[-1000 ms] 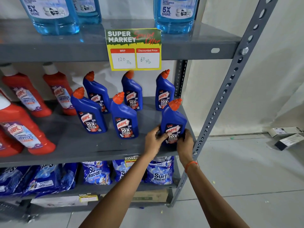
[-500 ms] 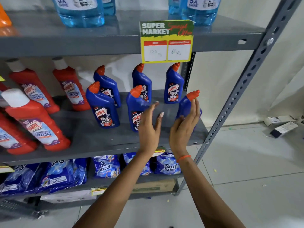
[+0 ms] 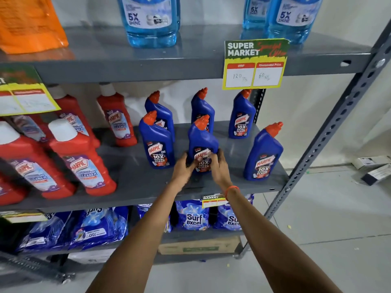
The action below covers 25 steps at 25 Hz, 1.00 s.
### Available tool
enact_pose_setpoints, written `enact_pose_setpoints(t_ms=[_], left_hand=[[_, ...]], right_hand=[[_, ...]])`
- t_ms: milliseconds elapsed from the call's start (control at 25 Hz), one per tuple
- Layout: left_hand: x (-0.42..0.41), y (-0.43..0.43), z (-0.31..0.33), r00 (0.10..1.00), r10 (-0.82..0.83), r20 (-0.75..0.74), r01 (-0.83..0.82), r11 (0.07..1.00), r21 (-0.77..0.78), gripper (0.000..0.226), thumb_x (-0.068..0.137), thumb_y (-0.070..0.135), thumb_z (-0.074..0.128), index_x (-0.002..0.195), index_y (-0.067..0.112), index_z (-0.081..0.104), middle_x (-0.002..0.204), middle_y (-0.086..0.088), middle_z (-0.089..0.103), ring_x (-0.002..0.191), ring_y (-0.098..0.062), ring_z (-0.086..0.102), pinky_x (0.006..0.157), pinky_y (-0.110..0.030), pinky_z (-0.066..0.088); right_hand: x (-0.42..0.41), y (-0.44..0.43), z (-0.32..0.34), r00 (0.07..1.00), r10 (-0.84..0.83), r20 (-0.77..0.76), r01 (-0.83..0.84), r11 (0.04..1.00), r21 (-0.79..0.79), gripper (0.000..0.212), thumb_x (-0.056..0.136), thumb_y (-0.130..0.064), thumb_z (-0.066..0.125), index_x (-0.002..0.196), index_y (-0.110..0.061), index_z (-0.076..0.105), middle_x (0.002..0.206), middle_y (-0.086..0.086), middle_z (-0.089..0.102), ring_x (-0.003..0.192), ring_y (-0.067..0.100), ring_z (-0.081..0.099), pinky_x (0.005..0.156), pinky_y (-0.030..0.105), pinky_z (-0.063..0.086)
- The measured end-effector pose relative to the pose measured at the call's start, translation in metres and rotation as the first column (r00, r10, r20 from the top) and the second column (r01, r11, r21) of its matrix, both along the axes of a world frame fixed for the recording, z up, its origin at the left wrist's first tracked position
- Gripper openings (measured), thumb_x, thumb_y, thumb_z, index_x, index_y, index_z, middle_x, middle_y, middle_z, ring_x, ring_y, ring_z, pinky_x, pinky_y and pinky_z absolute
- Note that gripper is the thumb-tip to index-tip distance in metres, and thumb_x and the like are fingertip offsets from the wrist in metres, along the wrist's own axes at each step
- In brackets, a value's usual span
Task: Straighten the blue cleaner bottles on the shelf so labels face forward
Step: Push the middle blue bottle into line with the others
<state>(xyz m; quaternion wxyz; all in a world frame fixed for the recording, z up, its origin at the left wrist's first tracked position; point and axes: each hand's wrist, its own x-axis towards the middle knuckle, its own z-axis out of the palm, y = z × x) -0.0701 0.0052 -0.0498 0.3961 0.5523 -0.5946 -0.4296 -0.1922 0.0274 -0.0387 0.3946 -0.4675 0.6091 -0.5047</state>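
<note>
Grey shelf [image 3: 131,182]: both hands [image 3: 201,168] grasping middle blue bottle [image 3: 202,140]; neighbouring blue bottles [image 3: 157,144] flank, red bottles [image 3: 84,161] left.

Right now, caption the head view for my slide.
Both hands, left and right, grip the middle front blue bottle on the grey shelf.

We reached both bare forearms up and forward, converging toward the front edge of the middle shelf. Our left hand [image 3: 183,168] curled in from the left, fingers bent, thumb forward. Our right hand [image 3: 219,166] mirrored it from the right, fingers wrapped inward, an orange band around its wrist. Both hands were slightly blurred, closed around the same bottle [image 3: 202,142].
</note>
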Motion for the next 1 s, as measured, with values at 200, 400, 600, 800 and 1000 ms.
enact_pose_setpoints(t_ms=[200, 400, 600, 800, 1000], left_hand=[[-0.004, 0.017, -0.004, 1.000, 0.006, -0.025, -0.006, 1.000, 0.018, 0.041, 0.087, 0.032, 0.060, 0.121, 0.009, 0.052, 0.117, -0.008, 0.062, 0.106, -0.017, 0.057, 0.090, -0.033, 0.047], [-0.015, 0.040, -0.015, 0.999, 0.005, -0.037, -0.006, 1.000, -0.023, 0.043, 0.087, 0.033, 0.061, 0.123, 0.011, 0.051, 0.117, -0.012, 0.065, 0.107, -0.022, 0.061, 0.091, -0.038, 0.052], [-0.015, 0.045, -0.011, 0.998, -0.032, -0.045, 0.032, 0.999, -0.010, 0.044, 0.089, 0.029, 0.058, 0.128, 0.012, 0.045, 0.121, -0.012, 0.062, 0.113, -0.024, 0.059, 0.090, -0.032, 0.049], [-0.014, 0.056, 0.006, 0.998, 0.057, 0.015, -0.053, 0.976, -0.213, 0.067, 0.089, 0.028, 0.057, 0.144, 0.014, 0.022, 0.148, -0.001, 0.036, 0.133, -0.009, 0.032, 0.104, -0.022, 0.034], [0.001, 0.043, 0.057, 0.968, 0.249, -0.005, -0.216, 0.830, -0.514, 0.075, 0.088, 0.037, 0.055, 0.147, 0.014, 0.015, 0.157, -0.008, 0.021, 0.144, -0.014, 0.018, 0.116, -0.024, 0.020]], right_hand=[[-0.009, 0.015, -0.007, 1.000, -0.002, -0.001, 0.002, 0.999, -0.054, 0.025, 0.091, -0.027, 0.039, 0.111, -0.023, 0.052, 0.113, 0.009, 0.062, 0.102, 0.026, 0.058, 0.087, 0.042, 0.050], [-0.016, 0.040, -0.023, 0.999, -0.019, 0.049, 0.025, 0.989, -0.145, 0.022, 0.089, -0.029, 0.039, 0.108, -0.025, 0.051, 0.102, 0.003, 0.064, 0.091, 0.019, 0.060, 0.079, 0.038, 0.051], [-0.016, 0.045, -0.023, 0.998, -0.033, 0.047, 0.039, 0.989, -0.143, 0.027, 0.089, -0.031, 0.041, 0.114, -0.024, 0.048, 0.106, 0.005, 0.062, 0.094, 0.019, 0.058, 0.082, 0.040, 0.051], [0.000, 0.049, 0.011, 0.954, -0.297, 0.041, 0.294, 0.898, -0.329, 0.059, 0.088, -0.038, 0.044, 0.141, -0.019, 0.028, 0.150, 0.007, 0.031, 0.139, 0.013, 0.025, 0.114, 0.034, 0.026], [0.031, 0.037, 0.072, 0.940, -0.332, -0.073, 0.217, 0.752, -0.622, 0.055, 0.090, -0.018, 0.045, 0.141, -0.008, 0.027, 0.152, 0.014, 0.026, 0.142, 0.019, 0.021, 0.117, 0.036, 0.024]])
